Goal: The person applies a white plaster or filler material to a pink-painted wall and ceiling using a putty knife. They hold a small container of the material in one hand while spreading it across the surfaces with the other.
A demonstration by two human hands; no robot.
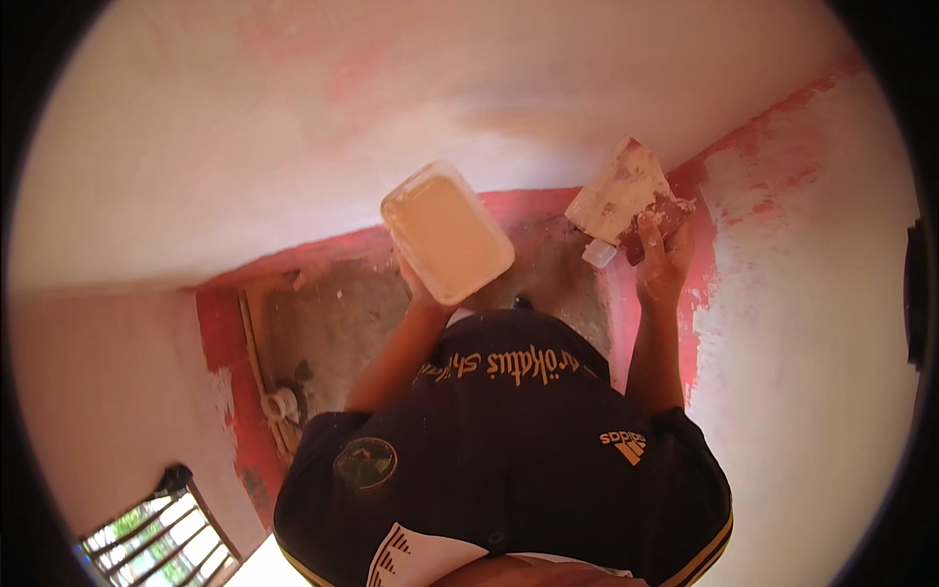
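Observation:
My left hand [423,292] is closed around the side of a rectangular plastic container [446,231] of smooth cream-coloured paste, held up in the middle of the view. My right hand [657,256] grips a wide flat scraper [616,196], its blade smeared with pale plaster and its darker end under my fingers. A small whitish translucent object [599,253] shows just beside that hand; I cannot tell what it rests on. My dark shirt fills the lower middle.
A pale wall [293,117] with pink patches rises ahead, above a red band [223,323] at its foot. Below lies stained floor [337,342] with long poles [252,338] and a small white object [282,404]. Walls flank both sides; a barred window [156,538] is at lower left.

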